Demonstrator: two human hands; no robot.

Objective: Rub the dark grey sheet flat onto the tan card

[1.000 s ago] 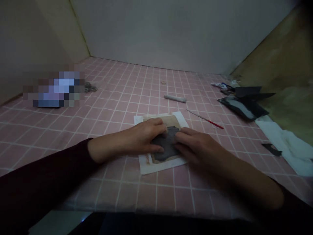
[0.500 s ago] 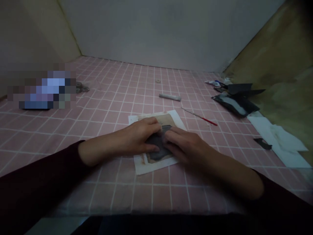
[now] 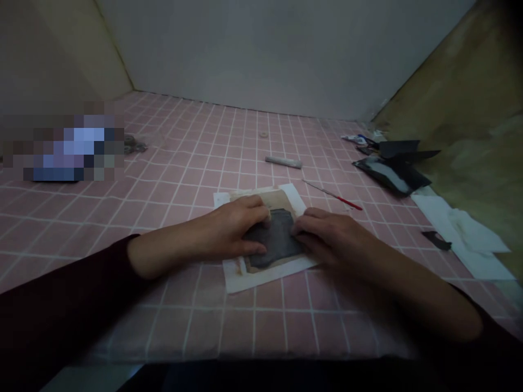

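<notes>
A thin dark grey piece (image 3: 278, 237) lies on a brown sheet (image 3: 274, 200), which rests on a larger white sheet (image 3: 241, 284). My left hand (image 3: 241, 223) presses down on the grey piece from the left, its thumb spread apart from the fingers. At the right edge of the same piece is my right hand (image 3: 327, 234), its fingers curled together. Whatever may be between those fingertips is hidden.
Beyond the sheets lie a grey rod (image 3: 284, 162), a thin tool with a red handle (image 3: 347, 203) and a small ring (image 3: 263, 134). Black scraps (image 3: 396, 169) and white paper (image 3: 461, 234) are on the right. A blurred-out bright device (image 3: 69, 155) stands left.
My right hand has slid right, from the middle of the grey piece to its right edge, uncovering more of it. My left hand stays in place.
</notes>
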